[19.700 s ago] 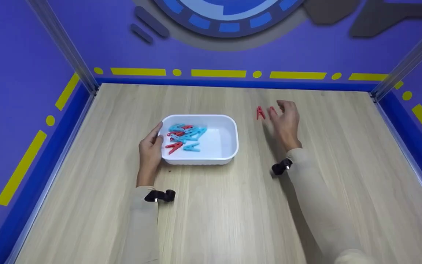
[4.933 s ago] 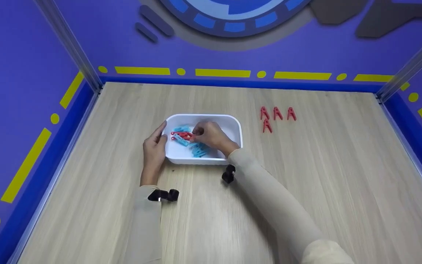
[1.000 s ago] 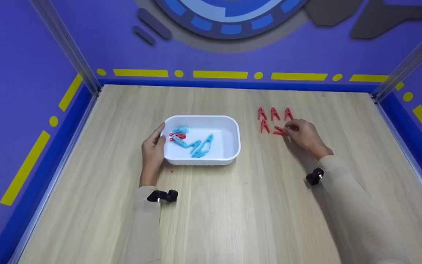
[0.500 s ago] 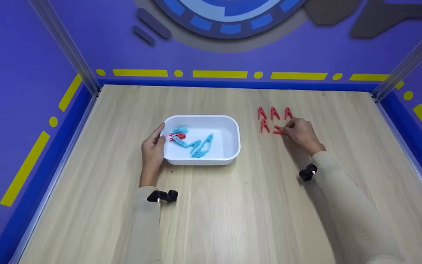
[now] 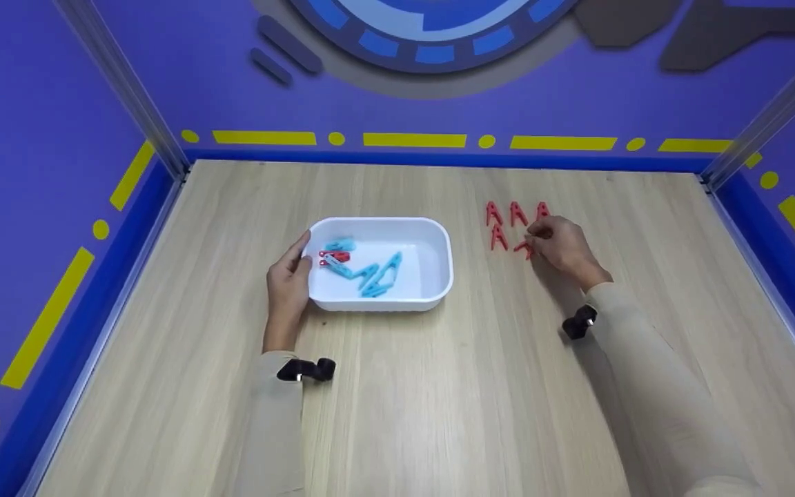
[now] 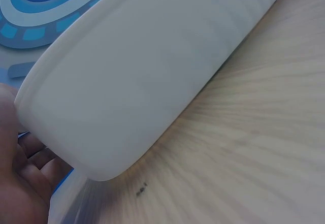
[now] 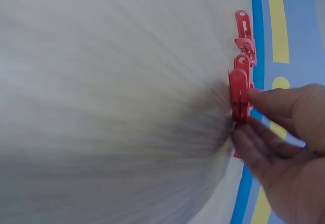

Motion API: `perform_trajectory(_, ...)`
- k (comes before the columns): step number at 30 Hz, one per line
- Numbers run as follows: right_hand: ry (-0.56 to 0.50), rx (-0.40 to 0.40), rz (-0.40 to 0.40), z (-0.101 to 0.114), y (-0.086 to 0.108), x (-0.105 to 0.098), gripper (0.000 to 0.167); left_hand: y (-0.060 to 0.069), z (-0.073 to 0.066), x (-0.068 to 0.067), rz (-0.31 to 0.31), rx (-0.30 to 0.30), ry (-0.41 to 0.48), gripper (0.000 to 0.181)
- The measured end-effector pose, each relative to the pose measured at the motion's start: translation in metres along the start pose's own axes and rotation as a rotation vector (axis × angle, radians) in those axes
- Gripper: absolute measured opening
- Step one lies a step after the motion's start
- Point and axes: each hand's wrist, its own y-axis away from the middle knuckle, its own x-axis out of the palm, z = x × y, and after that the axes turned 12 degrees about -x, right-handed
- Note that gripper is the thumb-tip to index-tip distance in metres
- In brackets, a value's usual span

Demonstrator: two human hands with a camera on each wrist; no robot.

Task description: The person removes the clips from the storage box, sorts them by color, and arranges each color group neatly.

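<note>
My left hand [image 5: 288, 283] grips the left end of a white plastic tub [image 5: 442, 266], thumb at the rim. In the left wrist view, the curled fingers [image 6: 43, 160] sit behind the tub's wall [image 6: 117, 92]. Inside the tub lie several light blue clothespins [image 5: 370, 275] and red ones [image 5: 339, 256], partly overlapping. My right hand [image 5: 563, 250] pinches a red clothespin [image 5: 523, 247] at the tabletop, to the right of the tub. This clothespin [image 7: 238, 94] is between thumb and fingers in the right wrist view. Beside it stand red clothespins in a row [image 5: 517, 213] and another [image 5: 499, 237] below.
The wooden tabletop [image 5: 397, 400] extends all round the tub. Blue printed walls [image 5: 397, 103] close off the back and both sides. A black wrist camera sits on each sleeve.
Over the earlier frames, red clothespins have gone from the tub to the table at right. In the last second, my right hand has turned the pinched one from sideways. The left hand stays put.
</note>
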Motion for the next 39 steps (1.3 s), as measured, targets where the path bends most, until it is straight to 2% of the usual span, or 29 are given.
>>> perform_trajectory(2, -0.01, -0.031, -0.001, 0.0, 0.0, 0.002, 0.021, 0.0, 0.0, 0.0, -0.006, -0.002, -0.001, 0.045)
perform_trajectory(6, -0.009, -0.042, -0.029, 0.003, 0.003, 0.001, 0.027, 0.001, -0.001, 0.0, -0.008, -0.003, -0.003, 0.045)
perform_trajectory(10, 0.037, -0.009, -0.042, 0.008, 0.005, -0.002, 0.029, 0.001, -0.002, 0.0, -0.013, -0.009, -0.02, 0.045)
perform_trajectory(14, 0.044, 0.025, -0.001, 0.011, 0.005, -0.002, 0.026, 0.001, -0.003, 0.0, -0.017, -0.012, -0.019, 0.045)
perform_trajectory(22, 0.043, 0.01, -0.025, 0.009, 0.003, 0.001, 0.021, 0.001, -0.003, 0.001, -0.012, -0.014, -0.015, 0.044)
perform_trajectory(26, 0.061, 0.041, -0.012, 0.013, 0.007, 0.0, 0.028, 0.001, -0.003, 0.001, -0.014, -0.01, -0.015, 0.044)
perform_trajectory(31, 0.066, 0.103, 0.057, 0.021, 0.014, 0.0, 0.041, 0.001, -0.003, 0.002, -0.013, -0.018, -0.01, 0.044)
perform_trajectory(39, 0.1, 0.076, 0.028, 0.024, 0.015, 0.009, 0.035, 0.002, -0.002, 0.001, -0.013, -0.014, -0.01, 0.044)
